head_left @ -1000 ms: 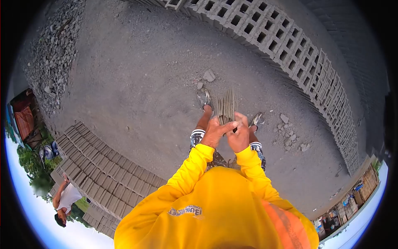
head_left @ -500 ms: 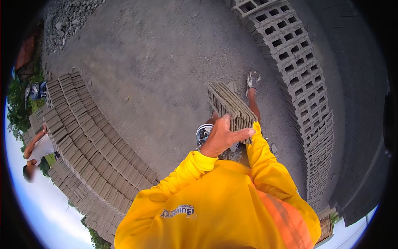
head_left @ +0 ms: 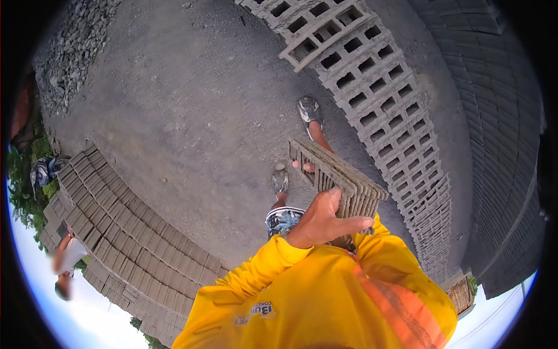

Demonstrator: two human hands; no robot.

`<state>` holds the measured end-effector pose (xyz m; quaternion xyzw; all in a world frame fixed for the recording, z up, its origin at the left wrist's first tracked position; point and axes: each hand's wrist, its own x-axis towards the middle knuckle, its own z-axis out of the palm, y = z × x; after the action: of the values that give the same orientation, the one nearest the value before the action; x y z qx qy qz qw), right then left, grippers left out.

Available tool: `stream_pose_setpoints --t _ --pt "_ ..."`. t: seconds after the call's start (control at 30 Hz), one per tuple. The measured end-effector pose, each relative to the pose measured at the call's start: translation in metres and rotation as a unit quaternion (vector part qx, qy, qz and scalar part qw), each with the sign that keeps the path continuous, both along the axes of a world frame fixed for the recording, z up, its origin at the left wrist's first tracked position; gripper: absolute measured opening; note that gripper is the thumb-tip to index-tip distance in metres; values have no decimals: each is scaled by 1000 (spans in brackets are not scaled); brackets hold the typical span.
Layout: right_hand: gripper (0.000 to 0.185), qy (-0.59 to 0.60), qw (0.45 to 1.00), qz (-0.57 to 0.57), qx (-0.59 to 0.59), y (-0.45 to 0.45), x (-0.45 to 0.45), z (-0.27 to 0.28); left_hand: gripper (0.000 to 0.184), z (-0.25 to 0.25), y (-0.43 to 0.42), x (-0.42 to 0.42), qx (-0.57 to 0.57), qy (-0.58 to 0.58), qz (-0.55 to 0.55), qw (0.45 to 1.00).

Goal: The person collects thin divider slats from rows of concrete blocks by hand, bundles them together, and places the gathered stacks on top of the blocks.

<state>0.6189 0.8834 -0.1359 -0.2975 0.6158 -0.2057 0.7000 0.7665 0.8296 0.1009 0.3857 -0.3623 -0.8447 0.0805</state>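
The left hand (head_left: 319, 220) grips the near end of the slabs (head_left: 343, 174), thumb across their edges, while the right hand (head_left: 308, 167), mostly hidden, holds them with fingers curled on their 9 o'clock side. The slabs slant toward 10 o'clock above the ground (head_left: 192, 110). Hollow blocks (head_left: 390, 135) run past at 2 o'clock, a stack (head_left: 125, 218) sits at 8

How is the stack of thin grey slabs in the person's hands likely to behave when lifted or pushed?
The stack of thin grey slabs is probably stiff, since the slabs look flat without sagging. It may slide apart if the left hand loosens, as no binding shows around it. Looking gritty, it is perhaps not very slippery.
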Motion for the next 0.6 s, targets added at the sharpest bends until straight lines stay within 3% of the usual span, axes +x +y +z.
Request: stream_pose_setpoints --t 0.03,0.13,0.17,0.27,0.33,0.4,0.47,0.6 --pt "28 4 1000 8 6 -11 -16 -8 53 6 -23 -10 36 15 12 999" --pt "27 30 999 30 21 -46 -64 -32 53 -30 -49 -37 -31 54 87 994" --pt "27 44 998 34 22 -58 -80 -40 52 -34 -63 -41 50 49 97 993" --pt "27 156 985 -21 -75 -113 -124 -54 54 -60 -116 -39 66 53 101 991" --pt "24 266 944 -68 -182 -163 -135 -41 54 -78 -146 -29 -25 28 119 992" --pt "21 363 909 -54 -197 -207 -154 -61 55 -100 -165 -25 -82 -42 160 983" --pt "23 506 848 13 -157 -254 -153 -43 57 -135 -173 -21 -108 -155 223 956" --pt "21 580 786 102 -189 -313 -151 -60 65 -209 -198 -20 -93 -199 275 936"
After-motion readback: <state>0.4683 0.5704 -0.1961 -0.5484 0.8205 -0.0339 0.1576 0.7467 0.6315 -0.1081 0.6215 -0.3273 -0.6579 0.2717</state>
